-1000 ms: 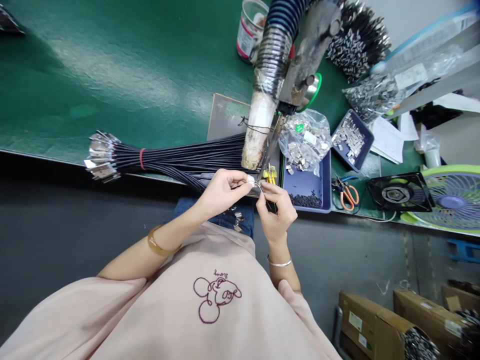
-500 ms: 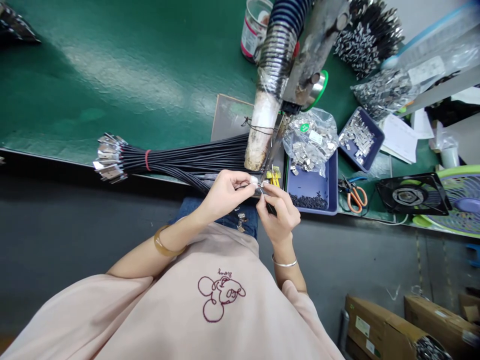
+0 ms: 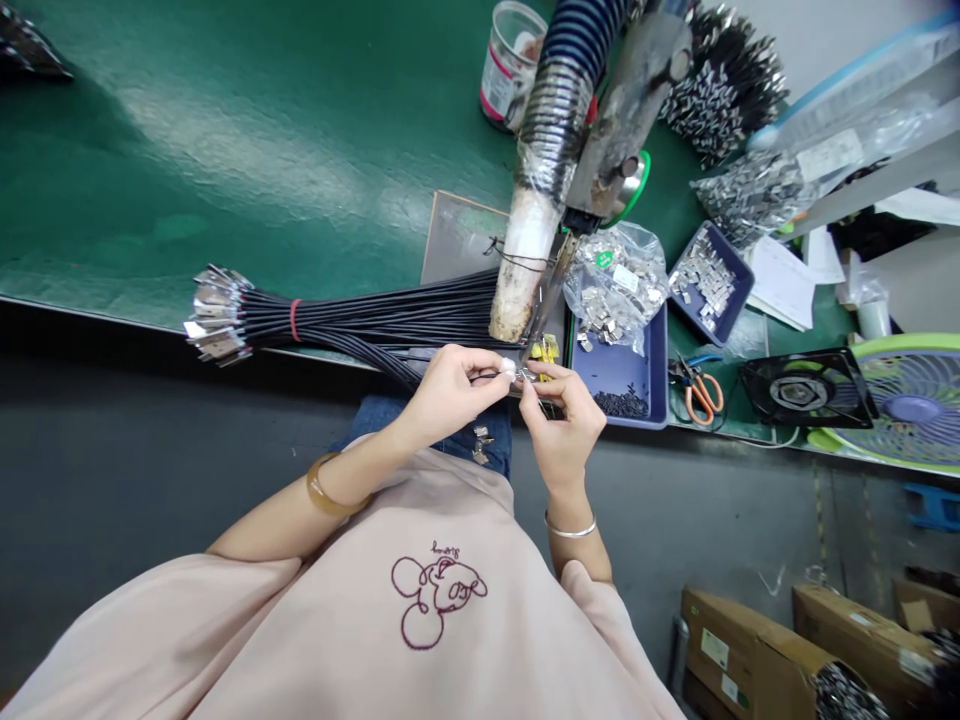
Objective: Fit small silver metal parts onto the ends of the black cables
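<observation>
My left hand is closed in a pinch on a thin black cable, with a white cover on a fingertip. Facing it, my right hand has thumb and forefinger brought together at the cable's end. A small shiny metal piece shows between the two hands; what exactly the right fingers grip is too small to make out. Just above the fingertips, a slim soldering iron points down from a clamp. To the left lies a bundle of black cables with metal connector ends, tied by a red band.
A fume hose hangs close above my hands. On the right stand a blue tray with a bag of metal shells, a smaller tray, orange-handled pliers and a black fan. Metal pieces rest on my lap.
My right hand has shifted slightly right, its fingertips now a little farther from the left ones. The left hand stays almost in place. The view has turned slightly.
</observation>
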Demonstrator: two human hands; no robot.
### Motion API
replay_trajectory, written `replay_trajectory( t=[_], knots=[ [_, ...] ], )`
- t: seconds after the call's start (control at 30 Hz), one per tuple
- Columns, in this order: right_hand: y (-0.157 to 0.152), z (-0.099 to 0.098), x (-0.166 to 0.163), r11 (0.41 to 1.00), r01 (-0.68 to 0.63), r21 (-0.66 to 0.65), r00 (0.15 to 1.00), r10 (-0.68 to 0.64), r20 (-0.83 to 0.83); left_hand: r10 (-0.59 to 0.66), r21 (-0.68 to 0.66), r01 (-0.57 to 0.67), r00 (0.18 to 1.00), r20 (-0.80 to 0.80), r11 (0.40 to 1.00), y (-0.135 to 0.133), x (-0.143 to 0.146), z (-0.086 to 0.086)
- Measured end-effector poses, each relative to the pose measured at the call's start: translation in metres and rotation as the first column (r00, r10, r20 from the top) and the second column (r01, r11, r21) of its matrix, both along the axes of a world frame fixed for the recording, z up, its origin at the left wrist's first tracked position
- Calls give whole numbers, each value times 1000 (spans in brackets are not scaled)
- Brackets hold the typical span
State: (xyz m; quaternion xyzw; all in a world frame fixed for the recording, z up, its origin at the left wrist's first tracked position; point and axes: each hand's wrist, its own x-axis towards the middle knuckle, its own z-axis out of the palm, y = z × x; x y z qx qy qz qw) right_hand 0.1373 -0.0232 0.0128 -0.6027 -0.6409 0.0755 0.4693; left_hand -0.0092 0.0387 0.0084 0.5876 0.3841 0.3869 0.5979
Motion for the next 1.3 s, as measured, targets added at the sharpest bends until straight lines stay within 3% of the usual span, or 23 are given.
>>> replay_trajectory(
  t=[0.37,0.6,0.83,1.07,1.3],
  knots=[
    [5,7,-1,999,-16,39,998,14,60,79,18,-79,997,-3,997,2,3,3],
    [-1,9,1,997,-72,32,990,68,120,-3,-85,4,1000,13,996,3,3,9],
    [-4,3,-1,999,11,46,993,-17,116,-56,-89,57,998,15,994,3,1,6],
    [3,7,-2,999,18,-43,999,-19,-35,-1,-32,0,1000,-15,1000,3,2,5],
    [1,9,-1,999,-32,10,996,31,88,-12,-66,14,999,32,998,5,4,9]
  ],
)
